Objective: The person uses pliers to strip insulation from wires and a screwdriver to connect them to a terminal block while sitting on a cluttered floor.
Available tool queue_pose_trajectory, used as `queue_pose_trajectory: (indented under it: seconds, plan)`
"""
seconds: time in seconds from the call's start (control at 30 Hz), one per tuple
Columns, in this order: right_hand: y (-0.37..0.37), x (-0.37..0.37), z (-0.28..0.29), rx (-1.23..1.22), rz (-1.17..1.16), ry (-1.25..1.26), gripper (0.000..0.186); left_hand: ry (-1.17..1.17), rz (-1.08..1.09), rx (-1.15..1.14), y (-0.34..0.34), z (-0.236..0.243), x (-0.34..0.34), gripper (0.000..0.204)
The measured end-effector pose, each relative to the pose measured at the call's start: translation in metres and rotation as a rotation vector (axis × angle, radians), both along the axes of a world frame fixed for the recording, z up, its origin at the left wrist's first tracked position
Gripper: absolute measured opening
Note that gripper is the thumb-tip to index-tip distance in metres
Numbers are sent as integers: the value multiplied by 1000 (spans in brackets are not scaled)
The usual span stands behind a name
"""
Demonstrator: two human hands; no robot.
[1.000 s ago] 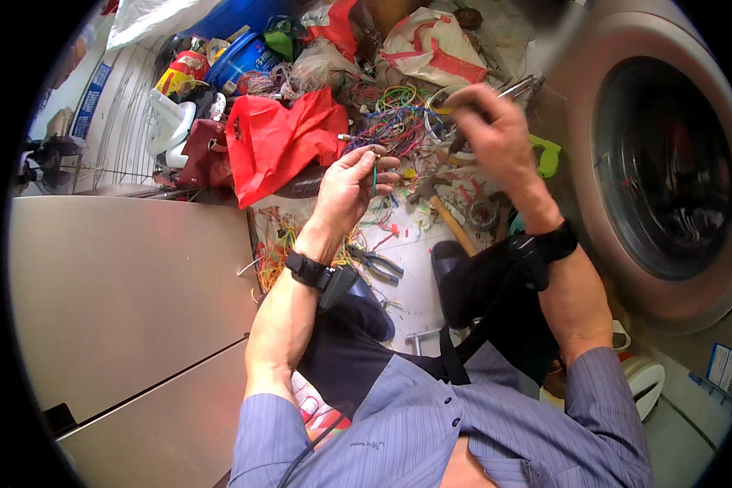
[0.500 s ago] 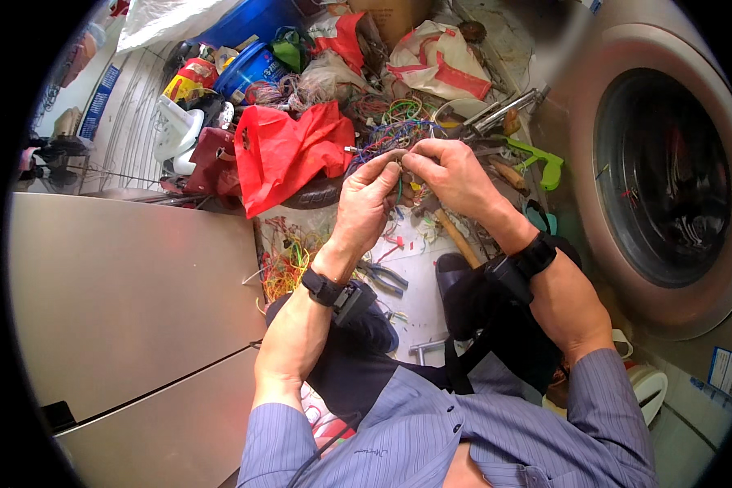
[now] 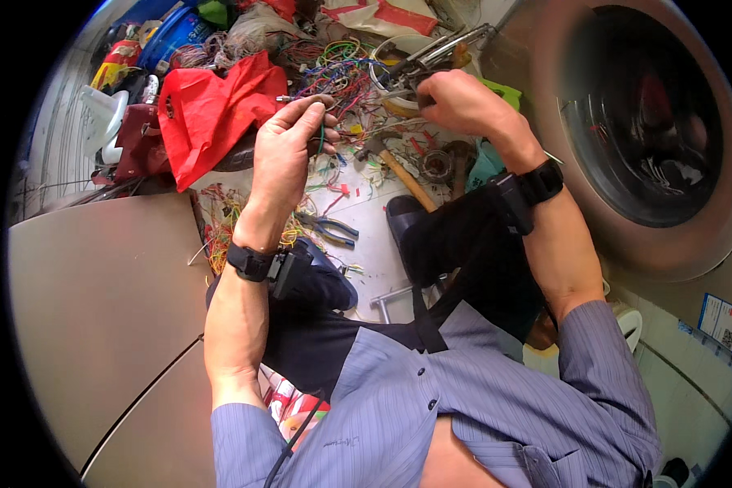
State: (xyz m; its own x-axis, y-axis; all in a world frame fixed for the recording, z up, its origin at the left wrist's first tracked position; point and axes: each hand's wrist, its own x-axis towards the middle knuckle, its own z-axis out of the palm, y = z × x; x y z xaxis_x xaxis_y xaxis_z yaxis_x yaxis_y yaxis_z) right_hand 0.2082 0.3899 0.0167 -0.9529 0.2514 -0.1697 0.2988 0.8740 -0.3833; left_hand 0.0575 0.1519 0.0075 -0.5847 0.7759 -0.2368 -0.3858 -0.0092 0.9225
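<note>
My left hand is raised over the floor, thumb and forefinger pinched together on a short green wire that dangles below the fingertips; the other fingers are loosely curled. Off to the right, my right hand is bent at the wrist beside a round whitish bucket holding metal tools. Its fingers curl downward in shadow, and whatever they hold is hidden. A red plastic bag lies left of my left hand. Tangled coloured wires are heaped behind it.
On the floor lie a wooden-handled hammer, pliers and wire scraps. A front-loading washing machine stands on the right. A large grey panel fills the left. A blue tub stands at the far left.
My hands have parted: the right has moved away toward the tool bucket, while the left keeps the green wire. The view has shifted, so the surroundings sit further left and higher.
</note>
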Motion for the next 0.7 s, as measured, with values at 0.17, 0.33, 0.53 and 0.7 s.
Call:
queue_pose_trajectory:
  seconds: [0.17, 0.33, 0.53, 0.7]
  plan:
    - [7, 10, 4, 31, -101, -23, 20, -9, -1, -6, 2, 4, -1, 24]
    - [10, 8, 1, 8, -106, 166, 19, 11, -6, -24, 1, 8, 2, 24]
    - [5, 0, 4, 7, -96, 274, 22, -27, -9, -4, 3, 2, 0, 23]
    - [-35, -17, 21, -376, -27, 408, 26, -162, -71, 124, 3, 6, 3, 25]
